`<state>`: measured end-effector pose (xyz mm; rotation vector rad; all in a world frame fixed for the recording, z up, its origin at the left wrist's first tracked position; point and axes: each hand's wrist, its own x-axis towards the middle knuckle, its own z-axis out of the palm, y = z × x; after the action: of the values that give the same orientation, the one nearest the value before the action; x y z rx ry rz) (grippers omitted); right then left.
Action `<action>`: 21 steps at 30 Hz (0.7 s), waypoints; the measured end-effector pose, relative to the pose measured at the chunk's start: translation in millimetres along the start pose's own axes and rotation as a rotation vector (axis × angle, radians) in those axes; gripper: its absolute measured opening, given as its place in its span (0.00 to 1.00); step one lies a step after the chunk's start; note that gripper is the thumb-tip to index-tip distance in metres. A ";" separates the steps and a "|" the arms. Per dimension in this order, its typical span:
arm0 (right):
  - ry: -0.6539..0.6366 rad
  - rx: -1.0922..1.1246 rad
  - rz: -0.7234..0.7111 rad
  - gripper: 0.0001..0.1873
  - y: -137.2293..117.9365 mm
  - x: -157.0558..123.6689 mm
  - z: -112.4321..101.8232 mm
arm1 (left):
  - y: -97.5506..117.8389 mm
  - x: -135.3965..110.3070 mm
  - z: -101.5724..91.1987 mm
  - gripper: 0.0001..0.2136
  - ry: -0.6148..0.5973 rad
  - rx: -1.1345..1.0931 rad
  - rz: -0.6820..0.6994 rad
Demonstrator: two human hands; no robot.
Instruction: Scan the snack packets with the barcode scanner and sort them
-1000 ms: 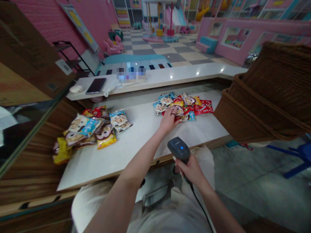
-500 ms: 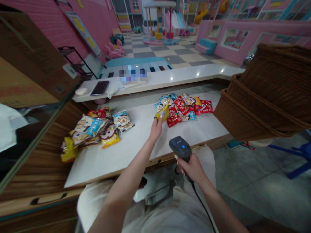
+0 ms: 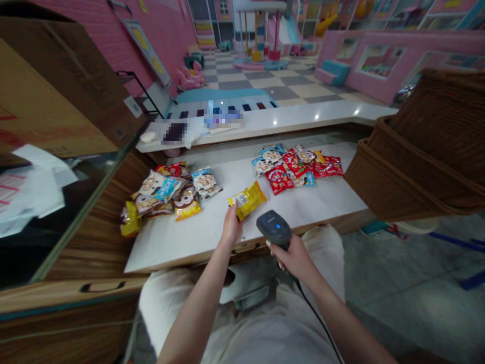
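Observation:
A yellow snack bag [image 3: 250,198] is pinched at its left end by my left hand [image 3: 232,226], its back with a pale label facing up. My right hand [image 3: 292,255] grips a black corded barcode scanner [image 3: 273,226], whose blue light is lit and whose head is close to the bag's lower right. On the left of the white desk [image 3: 178,245] lies a pile of snack bags [image 3: 162,186] in blue-white, yellow and red. Further right, beyond my hands, sits another pile of red, blue and yellow snack bags [image 3: 293,164].
Brown wicker baskets [image 3: 420,151] stand at the desk's right end. A large cardboard box [image 3: 71,91] and white papers [image 3: 34,187] are at the left. Along the back runs a raised white ledge [image 3: 295,119] with a blurred dark item and a white round object [image 3: 147,137].
My left hand has drawn the yellow bag away from the right pile, toward me, and turned it flatter. The scanner has shifted slightly left. The whole view has swung a little left.

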<state>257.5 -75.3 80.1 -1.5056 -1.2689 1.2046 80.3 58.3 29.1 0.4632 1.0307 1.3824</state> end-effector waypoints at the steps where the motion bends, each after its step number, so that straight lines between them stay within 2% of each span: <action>1: -0.004 -0.014 -0.004 0.13 -1.6 1.2 1.1 | -1.2 0.3 -0.3 0.16 0.006 0.001 0.008; 10: -0.030 -0.049 -0.033 0.14 -10.6 6.4 6.8 | -0.7 -1.0 -1.4 0.16 -0.007 0.034 0.023; 16: -0.019 -0.044 -0.038 0.16 -8.3 4.1 6.9 | 1.8 -5.6 2.2 0.19 -0.085 0.016 0.041; 21: -0.027 -0.034 -0.044 0.16 -9.6 3.7 6.1 | 1.7 -6.6 2.8 0.22 -0.105 0.002 0.052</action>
<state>249.6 -70.1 87.4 -1.4833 -1.3398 1.1837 82.5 53.2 33.9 0.5616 0.9406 1.3887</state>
